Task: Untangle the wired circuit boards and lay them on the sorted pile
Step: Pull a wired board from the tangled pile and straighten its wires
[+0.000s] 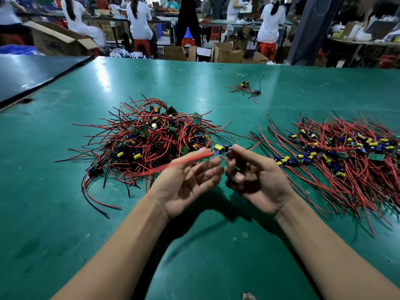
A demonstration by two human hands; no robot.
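A tangled heap of circuit boards (151, 137) with red and black wires lies on the green table, left of centre. On the right the sorted pile (337, 152) is spread out with its wires combed toward me. My right hand (251, 176) pinches one small board (220, 148) with yellow and blue parts, held above the table between the two piles. My left hand (190, 182) is palm up with relaxed fingers just left of it. The board's red wires (171, 165) trail, blurred, across the left fingertips.
The green table (194, 256) stretches wide in front of me. A small stray bundle of wired boards (246, 87) lies far back, a rubber band (181, 88) to its left. A dark panel (32, 74) overlaps the table's left corner. People work at benches beyond.
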